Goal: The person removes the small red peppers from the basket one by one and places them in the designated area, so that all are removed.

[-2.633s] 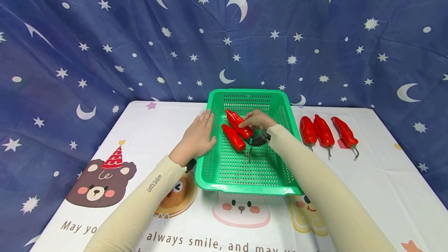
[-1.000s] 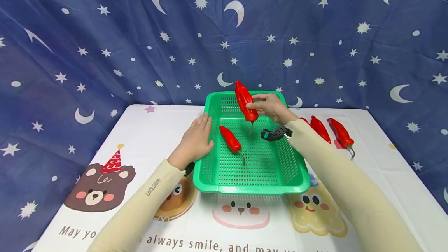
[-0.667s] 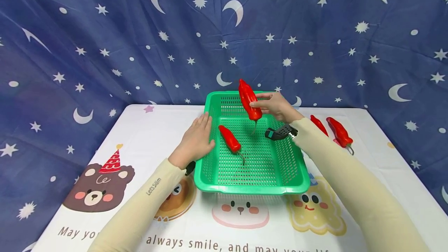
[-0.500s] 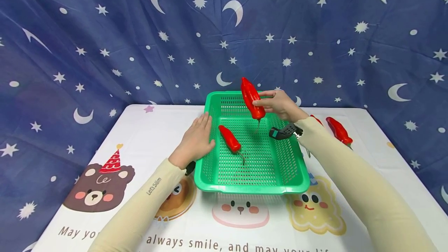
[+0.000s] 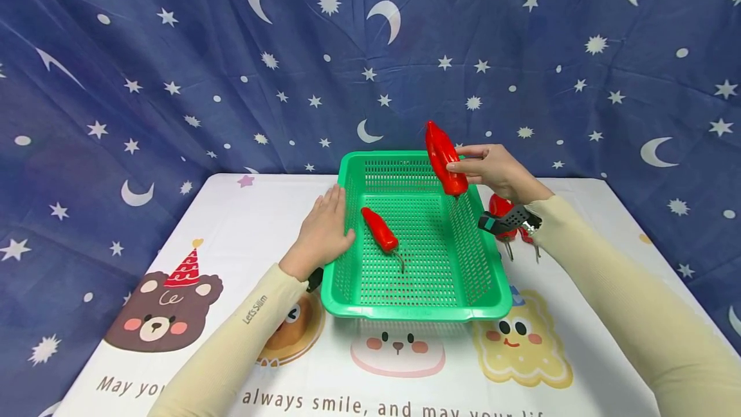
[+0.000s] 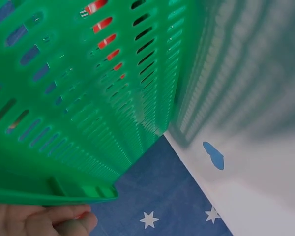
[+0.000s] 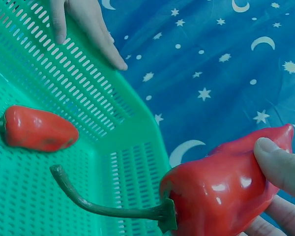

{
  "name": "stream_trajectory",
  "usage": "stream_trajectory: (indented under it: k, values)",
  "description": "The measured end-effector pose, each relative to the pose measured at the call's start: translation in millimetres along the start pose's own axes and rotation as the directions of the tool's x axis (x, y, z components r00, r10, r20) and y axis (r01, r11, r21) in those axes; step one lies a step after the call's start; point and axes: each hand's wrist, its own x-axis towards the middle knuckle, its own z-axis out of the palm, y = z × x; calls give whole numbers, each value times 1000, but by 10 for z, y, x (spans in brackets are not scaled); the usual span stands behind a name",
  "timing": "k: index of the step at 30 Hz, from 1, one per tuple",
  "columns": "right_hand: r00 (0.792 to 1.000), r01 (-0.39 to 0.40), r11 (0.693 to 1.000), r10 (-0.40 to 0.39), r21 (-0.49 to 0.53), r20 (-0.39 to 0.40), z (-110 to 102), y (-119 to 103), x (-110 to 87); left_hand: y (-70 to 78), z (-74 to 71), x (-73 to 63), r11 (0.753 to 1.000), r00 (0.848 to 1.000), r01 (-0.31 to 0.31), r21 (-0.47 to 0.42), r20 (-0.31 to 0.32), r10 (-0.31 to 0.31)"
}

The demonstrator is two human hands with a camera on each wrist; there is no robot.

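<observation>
My right hand [image 5: 498, 169] holds a red pepper [image 5: 444, 159] up over the right side of a green basket [image 5: 413, 314], thumb on one side and fingers on the other. In the right wrist view the held pepper [image 7: 221, 187] has its curved green stem pointing left. A second pepper [image 5: 380, 230] lies in the basket, toward its left side; the right wrist view shows that lying pepper [image 7: 39, 129] on the perforated floor. My left hand [image 5: 324, 230] rests on the basket's left rim, fingers straight along it and thumb on the inner side.
Right of the basket, more red peppers [image 5: 502, 208] lie on the table, partly hidden behind my right wrist and its black strap [image 5: 502, 219]. The white tablecloth [image 5: 255, 211] carries cartoon prints. A blue curtain [image 5: 312, 37] with moons and stars hangs behind.
My right hand has lifted the pepper from beside the other one in the basket and carried it up and to the right. My left hand has stayed on the rim.
</observation>
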Motion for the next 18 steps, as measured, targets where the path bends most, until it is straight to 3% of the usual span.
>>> stream_trajectory:
  k: [7, 18]
  values:
    - [1000, 24, 999, -25, -27, -19, -188, 31, -153, -6, 11, 2, 1000, 1000, 22, -19, -5, -22]
    - [999, -17, 993, 12, -115, -45, -522, 140, -395, -18, 20, 8, 999, 1000, 18, -40, 2, -18]
